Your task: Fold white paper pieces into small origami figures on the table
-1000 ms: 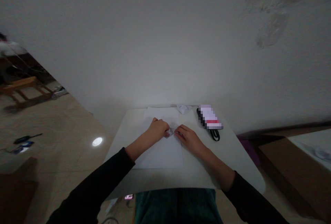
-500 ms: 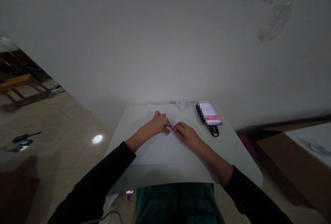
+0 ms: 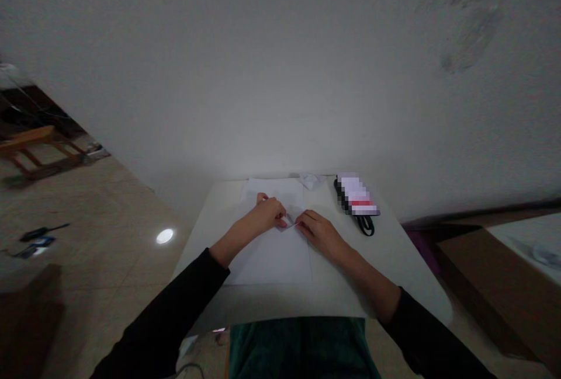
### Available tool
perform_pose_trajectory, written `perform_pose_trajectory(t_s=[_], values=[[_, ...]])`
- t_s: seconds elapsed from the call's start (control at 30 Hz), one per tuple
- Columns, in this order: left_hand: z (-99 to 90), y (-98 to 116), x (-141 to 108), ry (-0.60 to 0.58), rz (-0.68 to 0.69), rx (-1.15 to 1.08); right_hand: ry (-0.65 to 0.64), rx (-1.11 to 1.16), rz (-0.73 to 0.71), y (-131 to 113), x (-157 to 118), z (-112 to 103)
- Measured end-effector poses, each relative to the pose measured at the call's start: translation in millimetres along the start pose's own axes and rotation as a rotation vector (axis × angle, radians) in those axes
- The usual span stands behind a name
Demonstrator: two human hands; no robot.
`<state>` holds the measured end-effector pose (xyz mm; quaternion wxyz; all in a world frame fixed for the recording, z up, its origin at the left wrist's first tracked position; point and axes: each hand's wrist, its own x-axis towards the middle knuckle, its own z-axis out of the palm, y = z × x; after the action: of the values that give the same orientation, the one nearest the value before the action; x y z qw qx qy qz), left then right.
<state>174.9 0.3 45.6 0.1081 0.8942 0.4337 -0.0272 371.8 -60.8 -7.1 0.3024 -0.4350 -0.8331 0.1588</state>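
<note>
**Hands.** The left hand (image 3: 264, 219) is partly closed, its fingers curled inward, and its fingertips (image 3: 282, 222) pinch the left side of a small folded paper piece (image 3: 291, 219). The right hand (image 3: 319, 233) is half open with the fingers lying nearly flat. Its fingertips (image 3: 300, 223) touch the right side of the same piece; whether they have a firm hold cannot be determined from this view. The two hands are just beside each other, with the folded piece between them.

**Work surface.** The folded piece rests on or just above a flat sheet of white paper (image 3: 272, 259), which lies lengthwise at the centre of a white table (image 3: 205, 250). Both forearms extend from black sleeves (image 3: 170, 309) toward the sheet.

**Items on the table.** A crumpled white paper (image 3: 312, 181) sits at the far edge of the table, just past the sheet. Right of the sheet lies a pixelated, unidentifiable packet (image 3: 356, 195), touching a looped black cord (image 3: 365, 226).

**Surroundings.** A white wall (image 3: 280, 75) rises behind the table. A tiled floor (image 3: 109, 215) extends to the left of the table, and a wooden stool (image 3: 30, 148) stands well beyond it. A brown cabinet (image 3: 486, 285) stands to the right of the table.
</note>
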Motion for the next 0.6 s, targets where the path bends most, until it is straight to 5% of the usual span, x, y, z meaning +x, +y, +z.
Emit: perform_pose_trajectory(t_s=[0.6], values=[[7.5, 4.7, 4.9, 0.092, 0.068, 0.042, 0.009, -0.044, -0.029, -2.4, -1.3, 3.5]])
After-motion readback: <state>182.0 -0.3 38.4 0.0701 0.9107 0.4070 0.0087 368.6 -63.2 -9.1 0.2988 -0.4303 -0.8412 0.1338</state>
